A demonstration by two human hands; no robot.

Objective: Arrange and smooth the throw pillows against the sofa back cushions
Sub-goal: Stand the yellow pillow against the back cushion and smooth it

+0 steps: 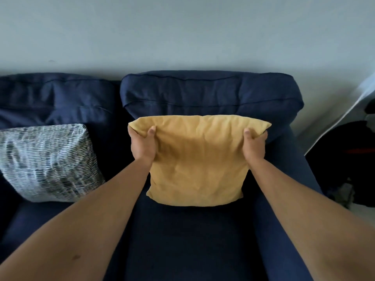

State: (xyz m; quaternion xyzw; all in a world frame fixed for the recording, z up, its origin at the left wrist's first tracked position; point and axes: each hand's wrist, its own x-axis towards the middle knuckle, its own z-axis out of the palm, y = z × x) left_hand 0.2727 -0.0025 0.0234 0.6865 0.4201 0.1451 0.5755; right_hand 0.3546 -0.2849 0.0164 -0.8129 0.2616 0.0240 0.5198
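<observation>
A yellow throw pillow (198,159) stands upright on the seat of a navy sofa, leaning toward the right back cushion (211,92). My left hand (143,146) grips its upper left corner, thumb on the front face. My right hand (254,147) grips the upper right corner the same way. A grey-and-white patterned pillow (47,161) leans against the left back cushion (54,98), apart from both hands.
The sofa's right armrest (298,169) runs beside the yellow pillow. Dark bags or clothing (345,165) lie on the floor to the right of the sofa. A pale wall (182,31) rises behind the sofa. The seat cushion (192,236) lies in front of the pillow.
</observation>
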